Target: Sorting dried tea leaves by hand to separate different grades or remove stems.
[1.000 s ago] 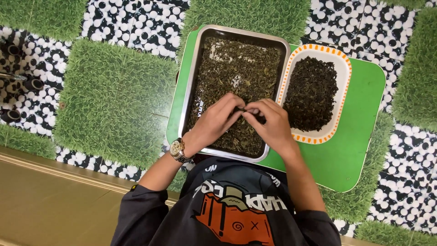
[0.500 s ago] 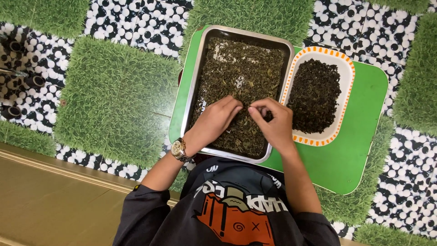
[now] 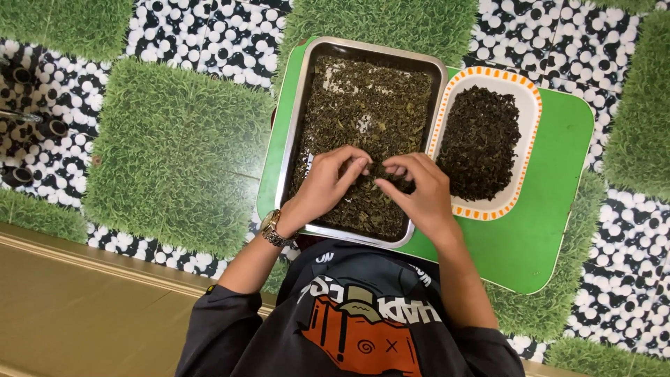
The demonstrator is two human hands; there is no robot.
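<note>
both hands picking through dried leaves in a metal tray

the left hand (image 3: 328, 185) and right hand (image 3: 419, 192) rest side by side on the near half of the steel tray (image 3: 301, 119), fingers curled down into the loose dried leaves (image 3: 370, 105) spread across it. each hand's fingertips look pinched together over the leaf layer, but whether a piece sits between them is too small to tell. just right of the tray, touching its edge, a white dish with an orange rim (image 3: 530, 105) holds a darker, more even heap of leaves (image 3: 481, 143); both stand on a green board (image 3: 551, 230) laid over grass-and-pebble mats. this reads as the sorting step, mid-way. the next move seems to call for a light pinch and a short carry rightwards.
</note>
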